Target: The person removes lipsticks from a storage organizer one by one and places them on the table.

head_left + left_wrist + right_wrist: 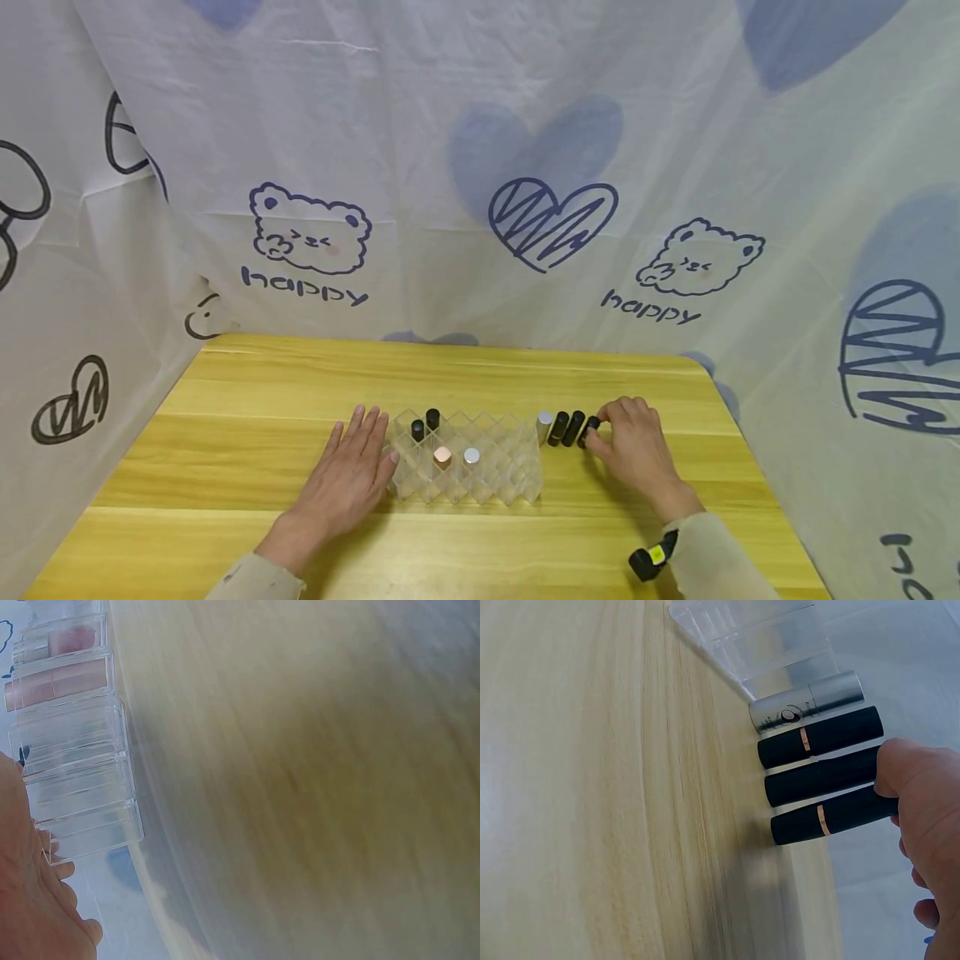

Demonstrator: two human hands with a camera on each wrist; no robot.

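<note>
A clear lipstick organizer (491,487) with diamond-shaped slots stands on the table. My left hand (348,475) lies flat with straight fingers at its left end, thumb against the side. Two black lipsticks (417,430), a rose-gold lipstick (442,457) and a silver-topped one (472,456) stand in the slots. Right of the organizer is an upright row: a silver lipstick (810,703), then black lipsticks (821,739). My right hand (637,446) pinches the top of the rightmost black lipstick (840,815), banded in copper, between thumb and fingers.
The yellow wooden table (480,550) extends around the organizer to all sides. A white cloth (420,150) printed with hearts and bears hangs behind the table's far edge and along both sides. A black strap device (652,558) sits on the right wrist.
</note>
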